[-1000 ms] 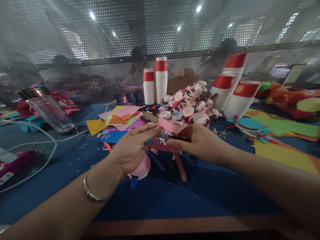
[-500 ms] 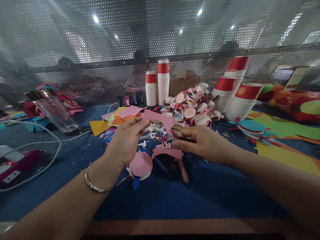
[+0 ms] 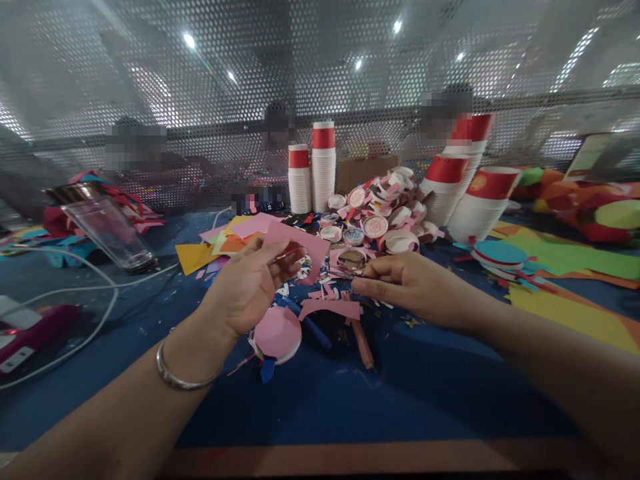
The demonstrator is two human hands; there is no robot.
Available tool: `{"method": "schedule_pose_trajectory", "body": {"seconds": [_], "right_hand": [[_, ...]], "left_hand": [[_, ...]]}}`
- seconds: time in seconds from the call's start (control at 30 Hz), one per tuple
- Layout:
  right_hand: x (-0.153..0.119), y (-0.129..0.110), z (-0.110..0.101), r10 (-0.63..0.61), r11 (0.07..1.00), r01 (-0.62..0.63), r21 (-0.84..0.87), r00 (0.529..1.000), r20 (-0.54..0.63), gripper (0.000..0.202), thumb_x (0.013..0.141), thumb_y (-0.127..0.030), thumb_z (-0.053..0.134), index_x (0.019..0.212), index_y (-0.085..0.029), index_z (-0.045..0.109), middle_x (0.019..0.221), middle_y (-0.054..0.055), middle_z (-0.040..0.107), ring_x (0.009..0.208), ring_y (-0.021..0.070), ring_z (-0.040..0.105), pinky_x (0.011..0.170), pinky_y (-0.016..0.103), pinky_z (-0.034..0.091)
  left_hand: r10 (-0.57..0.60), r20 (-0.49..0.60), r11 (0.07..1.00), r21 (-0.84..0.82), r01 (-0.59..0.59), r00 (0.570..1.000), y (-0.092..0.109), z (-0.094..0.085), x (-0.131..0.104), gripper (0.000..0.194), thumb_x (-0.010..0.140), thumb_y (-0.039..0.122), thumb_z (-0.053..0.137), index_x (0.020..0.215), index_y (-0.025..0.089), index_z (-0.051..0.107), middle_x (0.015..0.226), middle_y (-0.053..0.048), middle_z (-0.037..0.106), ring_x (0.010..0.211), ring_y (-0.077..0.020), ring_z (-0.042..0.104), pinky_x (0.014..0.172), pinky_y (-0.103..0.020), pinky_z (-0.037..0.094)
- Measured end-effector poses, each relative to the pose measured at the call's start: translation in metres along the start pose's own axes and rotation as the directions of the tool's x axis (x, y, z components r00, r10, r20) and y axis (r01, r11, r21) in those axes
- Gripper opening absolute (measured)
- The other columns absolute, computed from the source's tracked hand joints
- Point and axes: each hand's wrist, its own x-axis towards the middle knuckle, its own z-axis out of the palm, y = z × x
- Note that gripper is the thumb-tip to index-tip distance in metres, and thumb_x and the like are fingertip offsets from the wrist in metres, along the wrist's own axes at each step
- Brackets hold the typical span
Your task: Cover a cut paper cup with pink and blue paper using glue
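My left hand (image 3: 240,283) pinches a sheet of pink paper (image 3: 314,248) with a rounded gap cut in it. My right hand (image 3: 410,283) is closed on a pair of scissors (image 3: 344,274); their thin blades point left toward the paper, and the handles are mostly hidden by my fingers. Below my left hand lies a pink paper disc (image 3: 278,332) on a white round piece. A curved pink offcut (image 3: 333,309) rests between my hands, with a blue pen-like stick (image 3: 316,331) and a brown one (image 3: 362,345) beside it.
Behind my hands is a heap of cut cup bottoms (image 3: 380,217). Stacked paper cups (image 3: 324,167) stand at the back, more cups (image 3: 477,210) at right. Coloured sheets (image 3: 565,250) lie right; a glass bottle (image 3: 113,230), white cable (image 3: 113,293) and power strip (image 3: 37,337) sit left.
The scissors have drawn back slightly right, away from the pink paper. My left hand has turned the paper and shifted a little left, its fingers more spread.
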Motion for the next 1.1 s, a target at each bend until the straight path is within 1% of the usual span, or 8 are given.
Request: {"method": "schedule_pose_trajectory", "body": {"seconds": [0.13,0.27,0.4,0.67,0.83,0.93,1.03,1.1], "right_hand": [[-0.0002,-0.0009,-0.0002,0.027,0.999,-0.027,0.024,1.0,0.007,0.049,0.09,-0.068,0.06,0.073,-0.022,0.059,0.066,-0.002,0.056,0.06,0.0133,0.048,0.058,0.03,0.034],[-0.0003,-0.0029,0.0002,0.0,1.0,0.0,0.015,1.0,0.003,0.051,0.092,-0.069,0.056,0.075,-0.021,0.063,0.065,-0.003,0.054,0.059,0.0129,0.045,0.056,0.03,0.032],[0.0,-0.004,0.0008,-0.025,0.999,0.025,-0.026,1.0,-0.017,0.05,0.092,-0.068,0.057,0.077,-0.021,0.065,0.065,-0.004,0.053,0.059,0.0126,0.044,0.056,0.03,0.031],[-0.0021,-0.0062,0.0011,-0.023,1.0,0.023,-0.001,0.999,-0.044,0.052,0.092,-0.068,0.058,0.071,-0.02,0.058,0.063,-0.004,0.05,0.059,0.0121,0.044,0.056,0.03,0.03],[-0.0034,-0.0054,0.0029,-0.029,0.998,0.025,-0.052,0.996,-0.079,0.053,0.094,-0.068,0.054,0.071,-0.02,0.058,0.062,-0.004,0.047,0.058,0.0119,0.041,0.056,0.03,0.028],[-0.004,-0.0053,0.0041,-0.048,0.995,0.039,-0.09,0.994,-0.101,0.054,0.095,-0.068,0.052,0.069,-0.02,0.054,0.062,-0.004,0.045,0.059,0.012,0.039,0.056,0.03,0.027],[-0.0041,-0.0052,0.0044,-0.075,0.989,0.059,-0.137,0.991,-0.113,0.055,0.096,-0.066,0.05,0.066,-0.02,0.051,0.063,-0.004,0.042,0.061,0.0122,0.038,0.057,0.031,0.026],[-0.0038,-0.005,0.0041,-0.063,0.989,0.047,-0.143,0.992,-0.106,0.055,0.096,-0.067,0.05,0.068,-0.02,0.053,0.063,-0.004,0.042,0.061,0.0123,0.038,0.056,0.031,0.026]], "left_hand": [[-0.057,-0.04,0.998,-0.005,0.057,0.998,0.0004,0.0001,-0.0012,0.013,0.091,0.01,0.066,0.081,0.016,0.065,0.082,-0.006,0.073,0.077,-0.0153,0.068,0.077,-0.031,0.054],[-0.05,-0.034,0.998,-0.025,0.049,0.998,-0.0021,0.0018,-0.0034,0.013,0.089,0.008,0.068,0.079,0.016,0.069,0.083,-0.005,0.072,0.081,-0.0145,0.068,0.078,-0.028,0.053],[-0.046,-0.016,0.998,-0.031,0.046,0.999,-0.0057,0.0047,-0.0067,0.016,0.088,0.007,0.071,0.076,0.017,0.067,0.082,-0.002,0.071,0.083,-0.0137,0.067,0.078,-0.027,0.052],[-0.059,-0.007,0.998,0.003,0.059,0.998,-0.0075,0.0073,-0.0094,0.017,0.087,0.008,0.072,0.077,0.02,0.065,0.081,0.0,0.072,0.084,-0.0134,0.068,0.082,-0.028,0.05],[-0.046,0.019,0.999,0.011,0.046,0.999,-0.0081,0.004,-0.0072,0.015,0.084,0.01,0.076,0.076,0.019,0.066,0.081,0.0,0.072,0.083,-0.0141,0.067,0.081,-0.029,0.049],[-0.04,0.02,0.999,-0.004,0.04,0.999,-0.0085,0.0025,-0.006,0.016,0.083,0.009,0.076,0.076,0.019,0.066,0.082,0.0,0.072,0.086,-0.0143,0.068,0.082,-0.029,0.049],[-0.03,0.012,1.0,-0.005,0.03,0.999,-0.0075,0.0035,-0.0062,0.018,0.085,0.008,0.074,0.073,0.018,0.065,0.08,0.0,0.071,0.086,-0.0138,0.068,0.082,-0.028,0.05],[-0.022,-0.002,1.0,-0.005,0.022,1.0,-0.0061,0.0047,-0.0064,0.018,0.088,0.008,0.07,0.074,0.018,0.065,0.08,-0.001,0.072,0.085,-0.014,0.068,0.081,-0.028,0.051]]}}
